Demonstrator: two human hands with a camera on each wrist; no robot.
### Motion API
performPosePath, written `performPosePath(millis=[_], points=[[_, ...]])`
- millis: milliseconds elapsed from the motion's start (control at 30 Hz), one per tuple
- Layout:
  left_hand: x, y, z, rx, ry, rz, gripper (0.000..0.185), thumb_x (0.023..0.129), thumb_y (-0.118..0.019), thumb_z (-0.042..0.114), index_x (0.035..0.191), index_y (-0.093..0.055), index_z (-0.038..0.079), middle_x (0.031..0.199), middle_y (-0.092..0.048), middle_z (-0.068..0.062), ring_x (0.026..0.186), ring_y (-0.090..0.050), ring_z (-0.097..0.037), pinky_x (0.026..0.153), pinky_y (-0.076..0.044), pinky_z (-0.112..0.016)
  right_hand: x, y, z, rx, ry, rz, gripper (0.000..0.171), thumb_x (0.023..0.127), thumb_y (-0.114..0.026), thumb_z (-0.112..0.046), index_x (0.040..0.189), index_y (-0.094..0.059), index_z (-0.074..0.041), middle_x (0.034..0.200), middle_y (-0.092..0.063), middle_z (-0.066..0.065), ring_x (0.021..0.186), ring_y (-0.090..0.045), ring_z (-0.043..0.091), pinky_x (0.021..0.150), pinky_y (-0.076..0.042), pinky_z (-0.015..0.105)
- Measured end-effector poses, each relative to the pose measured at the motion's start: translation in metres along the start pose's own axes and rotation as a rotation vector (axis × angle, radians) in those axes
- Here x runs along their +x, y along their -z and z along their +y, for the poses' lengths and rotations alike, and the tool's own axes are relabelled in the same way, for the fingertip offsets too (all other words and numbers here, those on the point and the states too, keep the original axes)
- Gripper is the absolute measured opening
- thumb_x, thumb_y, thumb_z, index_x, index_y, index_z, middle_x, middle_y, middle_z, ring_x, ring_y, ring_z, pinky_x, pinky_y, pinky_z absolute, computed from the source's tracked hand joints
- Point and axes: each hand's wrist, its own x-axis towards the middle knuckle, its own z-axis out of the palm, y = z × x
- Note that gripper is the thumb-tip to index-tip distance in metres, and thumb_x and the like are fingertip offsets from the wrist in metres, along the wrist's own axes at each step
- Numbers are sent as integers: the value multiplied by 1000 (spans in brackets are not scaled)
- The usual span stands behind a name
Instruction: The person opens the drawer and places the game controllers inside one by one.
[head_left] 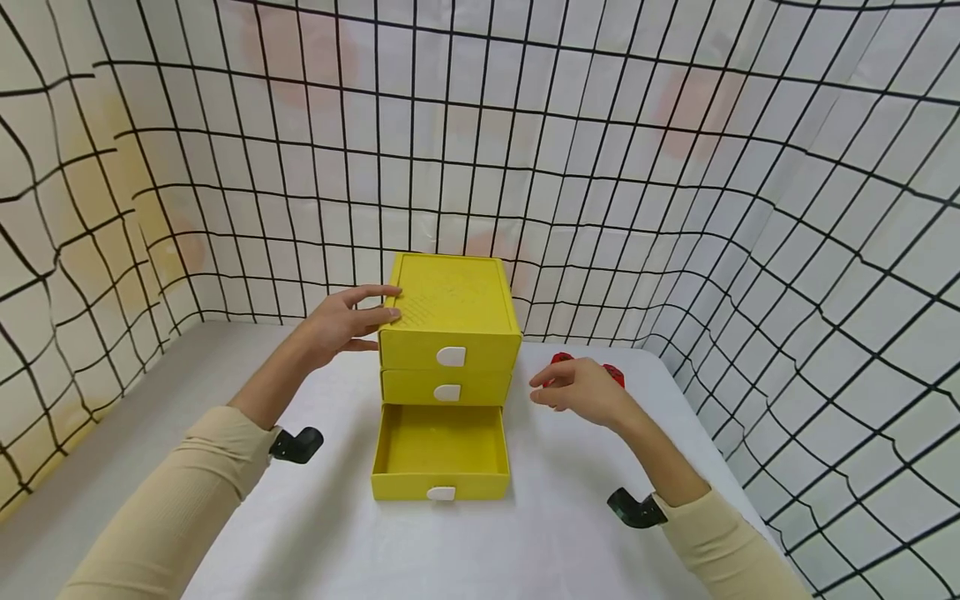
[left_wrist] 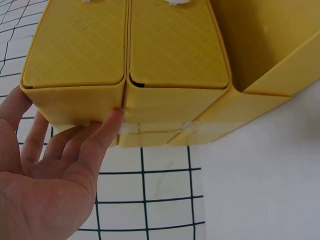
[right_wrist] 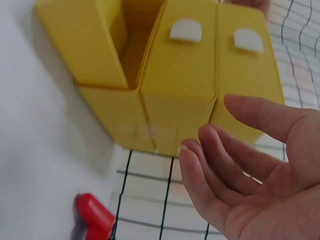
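Note:
A yellow drawer cabinet [head_left: 450,352] with three stacked drawers stands on the white table. Its bottom drawer [head_left: 441,486] is pulled out, and the part of its inside that shows holds nothing; the upper two are closed. On the cabinet's left side my left hand [head_left: 337,325] rests fairly straight fingers at the top edge, thumb lower by the side wall. My right hand [head_left: 585,392] hovers right of the cabinet, fingers loosely bent around nothing. Behind that hand lies a red object [head_left: 614,374], mostly hidden in the head view; a rounded red end [right_wrist: 95,212] shows in the right wrist view.
White tabs [head_left: 451,357] serve as pulls on the drawer fronts. A black grid net [head_left: 465,158] in front of white sheeting encloses the table [head_left: 330,533] at the back and both sides. Clear tape [left_wrist: 165,128] runs along the cabinet's side.

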Motion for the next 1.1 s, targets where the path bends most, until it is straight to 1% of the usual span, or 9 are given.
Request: performPosePath(millis=[167, 267, 367, 500, 567, 667, 867, 1000, 1100], points=[[1, -1, 0, -3, 0, 2, 57, 96, -71, 39, 148, -52, 27, 153, -50, -6, 139, -52, -29, 104, -54, -49, 3, 10, 19, 6, -5, 67, 40, 92, -75, -34, 125, -69, -13, 99, -73, 4, 91, -67, 24, 80, -56, 33], [1, 0, 0, -3, -1, 1, 57, 96, -71, 40, 148, -52, 27, 153, -50, -6, 139, -52, -29, 104, -54, -49, 6, 14, 28, 10, -17, 131, 45, 92, -74, -31, 131, -66, -11, 103, -73, 8, 97, -66, 25, 79, -54, 31], [0, 0, -1, 2, 2, 5, 57, 96, -71, 40, 148, -51, 27, 153, -51, -7, 139, -52, -29, 104, -54, -49, 10, 20, 38, 25, -42, 212, 48, 92, -74, -31, 136, -64, -12, 111, -73, 13, 100, -65, 28, 77, -53, 31], [-1, 0, -2, -6, 10, 6, 57, 96, -71, 40, 148, -51, 27, 153, -50, -7, 140, -51, -29, 103, -54, -49, 17, 30, 55, 45, -78, 291, 52, 94, -71, -34, 141, -60, -14, 125, -69, 20, 112, -62, 34, 86, -56, 40], [-1, 0, -2, -14, 10, 4, 58, 96, -71, 39, 148, -51, 27, 154, -49, -7, 141, -50, -29, 103, -54, -48, 20, 34, 64, 55, -91, 313, 55, 96, -69, -36, 144, -57, -13, 130, -66, 22, 119, -60, 36, 95, -54, 46], [-1, 0, -3, -22, 8, 1, 57, 96, -71, 38, 148, -51, 26, 155, -48, -6, 142, -49, -29, 103, -54, -48, 25, 39, 78, 67, -120, 344, 60, 96, -68, -37, 148, -52, -11, 135, -61, 25, 122, -58, 39, 99, -52, 52], [-2, 0, -2, -18, 4, 3, 56, 96, -71, 37, 148, -51, 26, 155, -49, -6, 142, -49, -29, 103, -54, -48, 32, 42, 101, 41, -171, 405, 72, 94, -71, -40, 153, -44, -9, 139, -54, 30, 126, -52, 43, 97, -52, 54], [-2, 0, -1, -14, 1, 6, 56, 96, -71, 38, 147, -52, 26, 154, -50, -6, 141, -51, -28, 103, -54, -48, 37, 39, 116, 23, -197, 446, 74, 93, -71, -39, 153, -43, -6, 138, -54, 32, 125, -52, 43, 96, -52, 53], [-1, 0, -1, -19, -7, -5, 58, 96, -71, 39, 148, -51, 25, 155, -48, -7, 142, -48, -30, 104, -54, -48, 41, 35, 128, 5, -220, 466, 74, 93, -72, -40, 152, -44, -6, 139, -54, 33, 125, -53, 43, 96, -52, 52]])
